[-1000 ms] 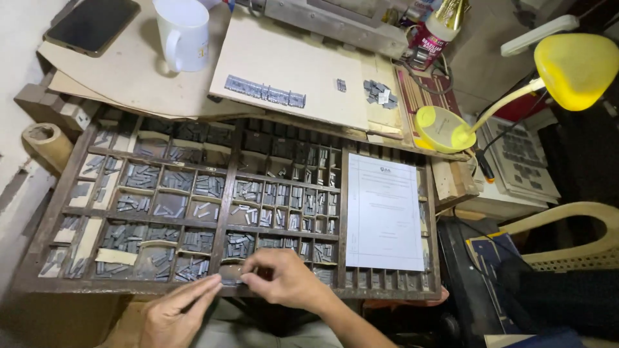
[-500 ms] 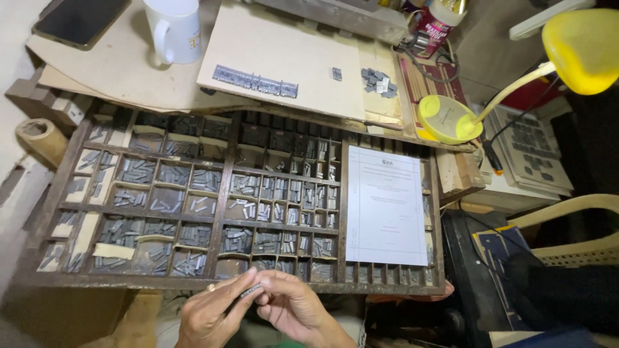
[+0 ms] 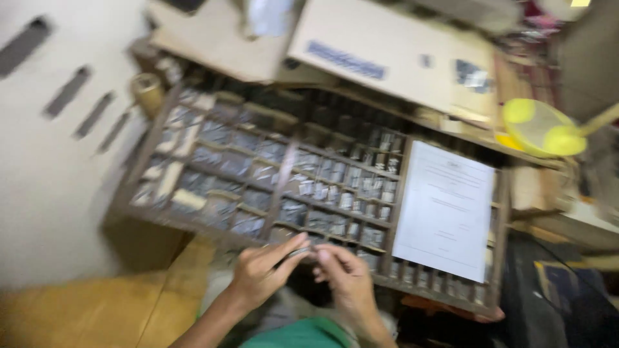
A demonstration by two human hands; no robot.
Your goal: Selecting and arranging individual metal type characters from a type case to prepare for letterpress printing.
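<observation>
Both hands meet close together just below the near edge of the wooden tray [image 3: 193, 218]. Left hand [image 3: 261, 274] pinches a small grey metal piece [image 3: 298, 252] between thumb and fingers, and right hand [image 3: 345, 274] closes its fingertips on the same piece from the other side. The picture is blurred, so I cannot tell the exact shape of the piece.

I think the piece can slip, because only fingertips carry it and it hangs over the lap, not over the tray. If it falls, it may drop between the knees or land in a wrong compartment among the many similar grey pieces just above the hands.

Up and to the right of the hands, a white paper sheet [image 3: 445, 209] lies on the tray. Further up rests a flat cardboard sheet [image 3: 387, 55], and far to the right a yellow lamp [image 3: 538, 129]. Left of the hands the floor [image 3: 84, 316] looks yellowish, with a pale wall [image 3: 45, 161] above it.
</observation>
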